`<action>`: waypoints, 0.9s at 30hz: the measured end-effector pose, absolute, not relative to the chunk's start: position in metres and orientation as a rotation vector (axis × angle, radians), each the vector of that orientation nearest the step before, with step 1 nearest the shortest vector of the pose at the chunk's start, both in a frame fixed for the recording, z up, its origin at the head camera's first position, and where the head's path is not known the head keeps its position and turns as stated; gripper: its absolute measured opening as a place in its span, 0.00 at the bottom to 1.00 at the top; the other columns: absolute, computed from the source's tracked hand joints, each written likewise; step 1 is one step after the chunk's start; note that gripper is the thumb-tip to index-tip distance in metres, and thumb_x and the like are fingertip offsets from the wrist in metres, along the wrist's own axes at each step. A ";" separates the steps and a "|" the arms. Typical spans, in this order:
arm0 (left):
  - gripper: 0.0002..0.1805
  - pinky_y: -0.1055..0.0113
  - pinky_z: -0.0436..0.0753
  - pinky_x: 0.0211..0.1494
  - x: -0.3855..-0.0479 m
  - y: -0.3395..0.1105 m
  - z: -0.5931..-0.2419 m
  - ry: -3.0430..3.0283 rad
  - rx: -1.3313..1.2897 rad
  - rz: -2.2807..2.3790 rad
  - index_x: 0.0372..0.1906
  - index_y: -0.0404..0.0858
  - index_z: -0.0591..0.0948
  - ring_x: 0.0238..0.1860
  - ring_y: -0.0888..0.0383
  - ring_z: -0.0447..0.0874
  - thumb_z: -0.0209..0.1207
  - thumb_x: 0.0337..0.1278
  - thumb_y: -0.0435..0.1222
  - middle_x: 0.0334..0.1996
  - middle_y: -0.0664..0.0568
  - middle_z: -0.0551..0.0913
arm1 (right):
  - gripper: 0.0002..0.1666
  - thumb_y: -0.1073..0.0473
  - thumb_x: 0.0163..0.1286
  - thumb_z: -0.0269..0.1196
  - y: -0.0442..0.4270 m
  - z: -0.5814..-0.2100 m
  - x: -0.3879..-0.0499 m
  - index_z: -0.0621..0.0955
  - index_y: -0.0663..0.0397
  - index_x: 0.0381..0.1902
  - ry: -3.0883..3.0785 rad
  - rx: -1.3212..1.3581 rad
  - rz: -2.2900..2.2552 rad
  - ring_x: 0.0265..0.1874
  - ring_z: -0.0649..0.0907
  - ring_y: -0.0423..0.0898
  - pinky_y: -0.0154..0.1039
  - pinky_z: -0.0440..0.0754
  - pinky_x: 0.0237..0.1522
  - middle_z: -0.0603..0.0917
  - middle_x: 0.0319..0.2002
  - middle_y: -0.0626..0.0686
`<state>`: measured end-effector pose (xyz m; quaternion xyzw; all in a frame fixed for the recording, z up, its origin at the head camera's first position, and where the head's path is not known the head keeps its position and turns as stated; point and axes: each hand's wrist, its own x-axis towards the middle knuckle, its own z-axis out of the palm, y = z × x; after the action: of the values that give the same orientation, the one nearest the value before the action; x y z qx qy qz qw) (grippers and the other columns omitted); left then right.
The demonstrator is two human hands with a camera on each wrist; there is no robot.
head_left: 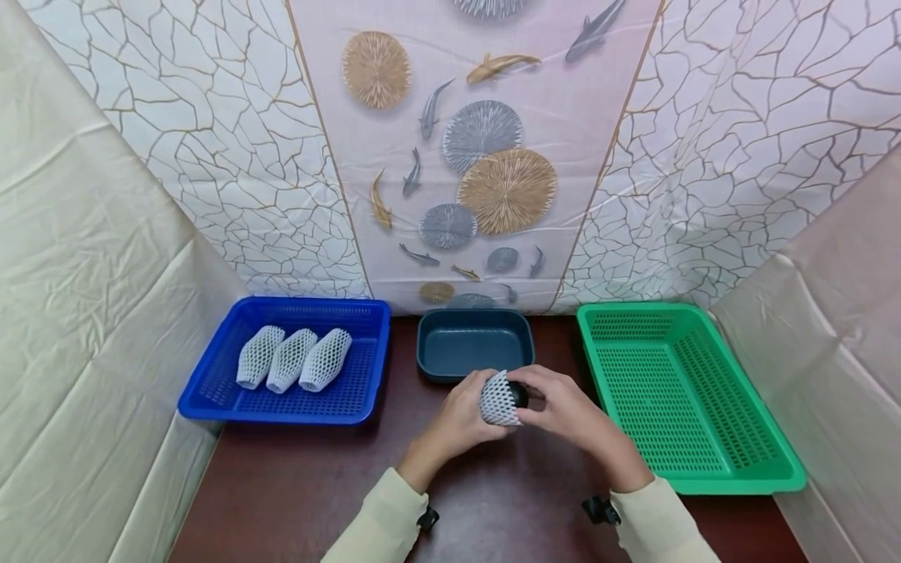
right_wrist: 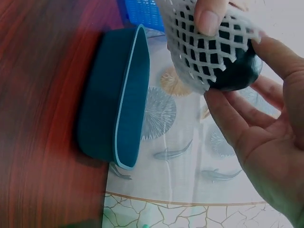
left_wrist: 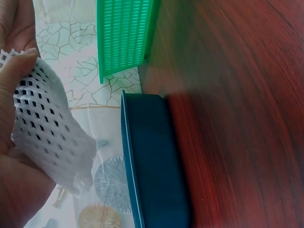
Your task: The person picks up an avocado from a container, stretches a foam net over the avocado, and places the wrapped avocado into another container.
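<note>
A white foam net sleeve (head_left: pixel 498 402) covers part of a smooth, dark green, rounded fruit (right_wrist: pixel 241 74) that looks like an avocado. My left hand (head_left: pixel 456 419) grips the sleeve from the left, its thumb lying over the mesh in the left wrist view. From the right, my right hand (head_left: pixel 565 405) holds the sleeve's open rim with thumb and fingertips, around the bare end of the fruit. Both hands are above the table, just in front of a dark teal tray (head_left: pixel 475 378). The sleeve's other end tapers loosely in the left wrist view.
At the left, a blue basket (head_left: pixel 281 414) holds several items in white foam nets (head_left: pixel 287 360). A green basket (head_left: pixel 658 407) stands at the right. Behind them hangs a patterned cloth (head_left: pixel 450 156), and cloth walls flank the brown table (head_left: pixel 303 485).
</note>
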<state>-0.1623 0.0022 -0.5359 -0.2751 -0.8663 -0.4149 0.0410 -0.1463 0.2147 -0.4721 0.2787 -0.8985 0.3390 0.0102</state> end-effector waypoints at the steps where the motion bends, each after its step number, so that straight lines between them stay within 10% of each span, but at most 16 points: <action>1: 0.46 0.61 0.83 0.60 -0.162 0.003 -0.536 -2.652 -0.851 -1.288 0.68 0.39 0.72 0.54 0.58 0.80 0.80 0.42 0.45 0.58 0.50 0.80 | 0.31 0.66 0.61 0.75 0.214 -0.472 -0.147 0.80 0.59 0.63 -2.807 0.890 1.044 0.53 0.85 0.51 0.46 0.87 0.51 0.83 0.57 0.57; 20: 0.63 0.54 0.82 0.63 -0.162 0.008 -0.535 -2.758 -0.827 -1.203 0.82 0.40 0.52 0.65 0.49 0.77 0.79 0.43 0.42 0.73 0.41 0.69 | 0.34 0.66 0.62 0.71 0.207 -0.486 -0.153 0.75 0.63 0.67 -2.923 0.854 1.081 0.54 0.85 0.52 0.45 0.87 0.52 0.82 0.60 0.60; 27: 0.60 0.54 0.82 0.61 -0.165 -0.010 -0.523 -2.651 -0.843 -0.750 0.75 0.39 0.66 0.62 0.53 0.79 0.80 0.37 0.61 0.65 0.48 0.78 | 0.34 0.70 0.66 0.68 0.217 -0.505 -0.154 0.72 0.60 0.70 -2.792 0.660 1.510 0.57 0.85 0.57 0.44 0.87 0.52 0.80 0.62 0.64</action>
<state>-0.1650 -0.0100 -0.5233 -0.2900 -0.9123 -0.2581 0.1301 -0.1542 0.2173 -0.5048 0.2034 -0.8601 0.4652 -0.0501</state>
